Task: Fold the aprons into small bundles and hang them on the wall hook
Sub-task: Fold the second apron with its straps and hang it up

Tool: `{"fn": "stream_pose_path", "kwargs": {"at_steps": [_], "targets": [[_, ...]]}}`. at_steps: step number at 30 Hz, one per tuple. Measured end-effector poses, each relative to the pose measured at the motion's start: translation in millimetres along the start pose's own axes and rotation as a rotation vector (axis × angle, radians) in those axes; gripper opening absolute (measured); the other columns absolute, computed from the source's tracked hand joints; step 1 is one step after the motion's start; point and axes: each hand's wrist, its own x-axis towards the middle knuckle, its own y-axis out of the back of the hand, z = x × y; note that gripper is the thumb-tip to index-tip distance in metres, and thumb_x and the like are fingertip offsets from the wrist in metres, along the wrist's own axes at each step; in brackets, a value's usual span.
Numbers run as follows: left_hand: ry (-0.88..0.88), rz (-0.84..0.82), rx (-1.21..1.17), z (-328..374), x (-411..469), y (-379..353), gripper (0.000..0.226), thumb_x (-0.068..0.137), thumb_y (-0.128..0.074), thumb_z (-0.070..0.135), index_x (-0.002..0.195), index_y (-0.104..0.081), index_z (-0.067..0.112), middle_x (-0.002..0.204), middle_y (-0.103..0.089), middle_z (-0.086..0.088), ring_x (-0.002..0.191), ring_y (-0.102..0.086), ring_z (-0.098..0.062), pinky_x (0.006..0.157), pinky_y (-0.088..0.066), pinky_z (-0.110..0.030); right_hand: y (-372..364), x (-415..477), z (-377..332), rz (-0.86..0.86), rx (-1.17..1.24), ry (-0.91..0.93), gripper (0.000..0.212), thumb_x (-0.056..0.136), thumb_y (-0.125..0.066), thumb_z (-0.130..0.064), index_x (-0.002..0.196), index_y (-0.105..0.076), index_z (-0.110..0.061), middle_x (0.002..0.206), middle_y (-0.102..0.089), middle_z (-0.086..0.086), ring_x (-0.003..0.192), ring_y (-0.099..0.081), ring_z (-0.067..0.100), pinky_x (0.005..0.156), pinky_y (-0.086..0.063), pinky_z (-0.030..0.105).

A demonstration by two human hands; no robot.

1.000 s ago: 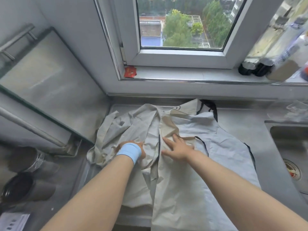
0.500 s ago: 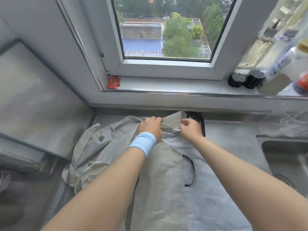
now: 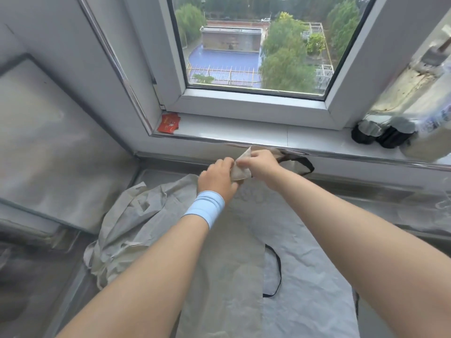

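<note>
A grey stainless steel countertop (image 3: 380,198) runs beneath a white-framed window (image 3: 256,103) that looks down on trees and a blue rooftop. A dull silvery panel (image 3: 61,154) covers the wall at the counter's left edge. On the white window sill (image 3: 244,129), a small red paper packet (image 3: 168,123) lies in the left corner. Two dark round-capped containers (image 3: 380,132) sit at the right end, too blurred to show what they hold. A crumpled beige fabric apron (image 3: 127,230) is heaped along the counter's left edge and spreads flat toward the middle. Just beside it a pale grey apron with black trim (image 3: 305,289) lies flat toward the front edge. At the back edge, just under the sill, the left hand (image 3: 218,178), with a light blue wristband (image 3: 205,211), and the right hand (image 3: 260,164) both pinch a raised beige flap of apron fabric (image 3: 240,170) with curled fingers. A black strap loop (image 3: 303,165) hangs just to the right of it.
</note>
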Motion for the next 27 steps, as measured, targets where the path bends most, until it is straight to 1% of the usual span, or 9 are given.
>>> {"fn": "stream_pose_path", "kwargs": {"at_steps": [5, 8, 10, 12, 14, 19, 21, 24, 27], "targets": [[0.265, 0.027, -0.114, -7.1, 23.6, 51.8, 0.016, 0.09, -0.043, 0.025, 0.083, -0.056, 0.02, 0.098, -0.067, -0.01, 0.092, -0.06, -0.034, 0.069, -0.041, -0.032, 4.7, 0.0, -39.6, 0.056, 0.06, 0.312, 0.018, 0.085, -0.063, -0.023, 0.089, -0.076, -0.01, 0.086, -0.073, 0.002, 0.077, -0.066, 0.017, 0.077, -0.052, 0.033], [0.43, -0.057, -0.278, -17.4, 32.4, 68.7, 0.022, 0.088, -0.044, 0.023, 0.091, -0.065, 0.02, 0.104, -0.069, -0.013, 0.096, -0.06, -0.035, 0.08, -0.047, -0.034, 7.4, -23.8, -30.4, 0.407, -0.315, 0.826, 0.018, 0.08, -0.055, -0.011, 0.093, -0.068, -0.013, 0.094, -0.064, 0.001, 0.084, -0.059, 0.015, 0.078, -0.046, 0.024], [0.535, -0.13, -0.344, -21.8, 35.2, 74.2, 0.034, 0.093, -0.04, 0.031, 0.106, -0.068, 0.016, 0.113, -0.067, -0.014, 0.103, -0.061, -0.035, 0.088, -0.047, -0.036, 0.2, -43.8, -6.4, 0.398, -0.587, 1.064, 0.01, 0.077, -0.055, -0.01, 0.082, -0.062, -0.013, 0.083, -0.059, 0.003, 0.076, -0.055, 0.021, 0.066, -0.046, 0.031], [0.674, -0.152, -0.376, -25.4, 35.3, 78.2, 0.042, 0.096, -0.038, 0.034, 0.119, -0.063, 0.01, 0.124, -0.063, -0.015, 0.113, -0.059, -0.034, 0.093, -0.045, -0.037, -15.4, -58.4, 24.6, 0.172, -0.798, 0.912, 0.009, 0.082, -0.054, -0.018, 0.085, -0.062, -0.017, 0.081, -0.063, 0.002, 0.074, -0.06, 0.026, 0.059, -0.045, 0.032], [0.765, -0.17, -0.509, -29.7, 37.1, 79.3, 0.042, 0.1, -0.038, 0.025, 0.13, -0.054, 0.0, 0.13, -0.058, -0.018, 0.12, -0.054, -0.035, 0.095, -0.044, -0.036, -36.6, -69.5, 54.1, -0.01, -0.929, 0.51, 0.028, 0.092, -0.049, -0.035, 0.112, -0.061, -0.021, 0.109, -0.067, 0.001, 0.101, -0.063, 0.027, 0.074, -0.045, 0.033], [0.776, -0.102, -0.925, -45.7, 38.4, 66.3, 0.041, 0.095, -0.051, 0.018, 0.134, -0.055, 0.009, 0.103, -0.065, -0.012, 0.097, -0.065, -0.03, 0.089, -0.055, -0.043, -64.4, -82.6, 107.4, -0.326, -0.934, 0.145, 0.08, 0.092, -0.039, -0.065, 0.156, -0.006, -0.032, 0.164, -0.004, 0.003, 0.151, -0.006, 0.019, 0.119, -0.014, 0.054], [0.625, -0.019, -0.786, -49.5, 26.5, 56.8, 0.052, 0.09, -0.06, 0.025, 0.14, -0.047, 0.018, 0.128, -0.055, -0.009, 0.112, -0.059, -0.028, 0.102, -0.045, -0.037, -66.0, -80.4, 113.7, -0.395, -0.96, 0.042, 0.085, 0.091, -0.039, -0.066, 0.156, 0.005, -0.034, 0.164, 0.013, 0.001, 0.151, 0.006, 0.018, 0.119, -0.003, 0.058], [0.386, 0.232, -0.497, -49.1, -17.9, 44.1, 0.039, 0.085, -0.056, 0.008, 0.123, -0.057, 0.017, 0.122, -0.051, -0.011, 0.108, -0.054, -0.031, 0.095, -0.043, -0.034, -66.3, -75.1, 116.3, -0.344, -1.029, 0.022, 0.084, 0.093, -0.041, -0.061, 0.156, 0.005, -0.03, 0.164, 0.013, 0.003, 0.151, 0.008, 0.021, 0.118, -0.006, 0.06], [0.122, 0.096, -0.217, -50.8, -67.1, 21.6, 0.026, 0.084, -0.05, 0.006, 0.103, -0.061, 0.02, 0.113, -0.053, -0.007, 0.105, -0.054, -0.029, 0.089, -0.044, -0.037, -77.7, -85.5, 118.7, -0.168, -1.041, 0.04, 0.076, 0.096, -0.037, -0.055, 0.156, -0.002, -0.025, 0.164, 0.007, 0.009, 0.151, 0.008, 0.027, 0.115, -0.01, 0.064]]}}
